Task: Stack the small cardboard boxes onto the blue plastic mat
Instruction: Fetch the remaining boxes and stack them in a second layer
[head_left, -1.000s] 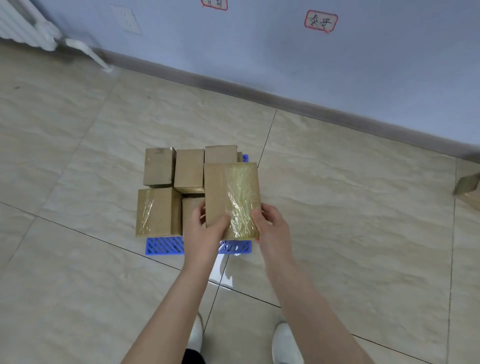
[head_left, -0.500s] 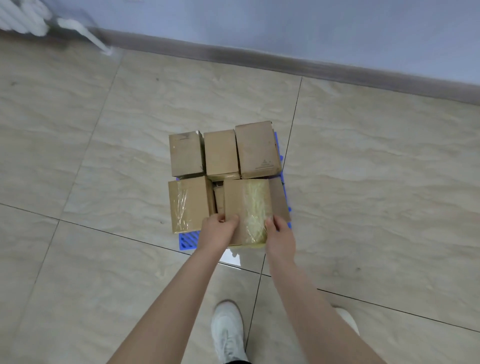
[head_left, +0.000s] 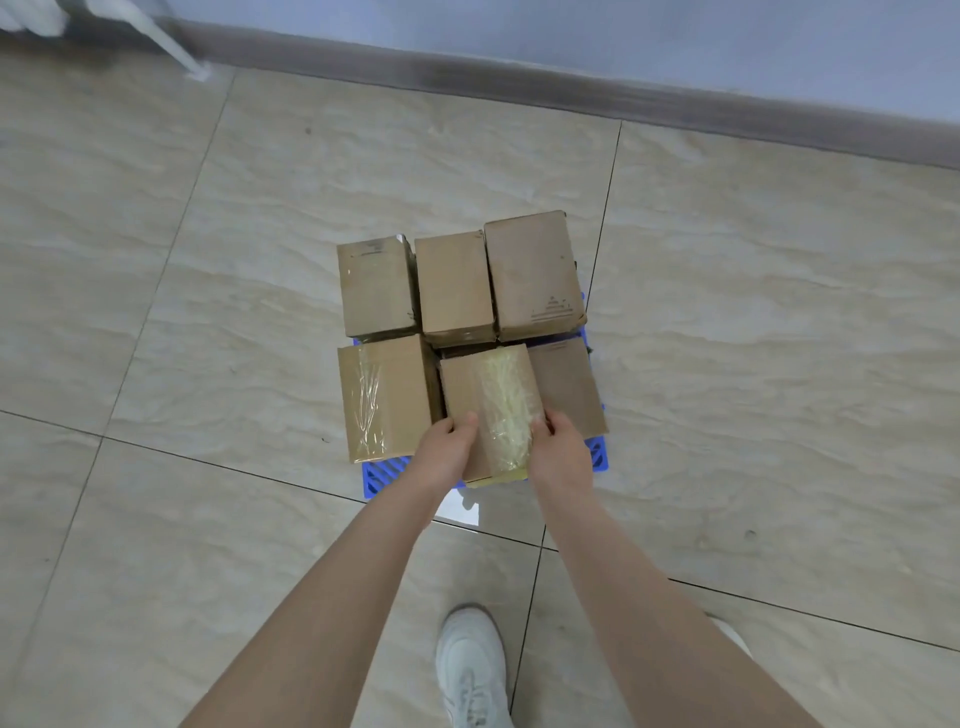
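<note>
left grip (head_left: 444, 450) and right grip (head_left: 561, 450) pinching taped box (head_left: 485, 400) over blue mat (head_left: 376, 480); print illegible on far-right box (head_left: 532, 270)

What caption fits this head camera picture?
Stacking time: left hand and right hand hold a taped cardboard box among other boxes on the blue plastic mat.

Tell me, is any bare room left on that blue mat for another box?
Hardly. Only a thin strip of the blue mat shows at its near edge, below the left taped box and beside the right hand. Elsewhere boxes sit tightly packed. The tiled floor around the mat is open.
</note>
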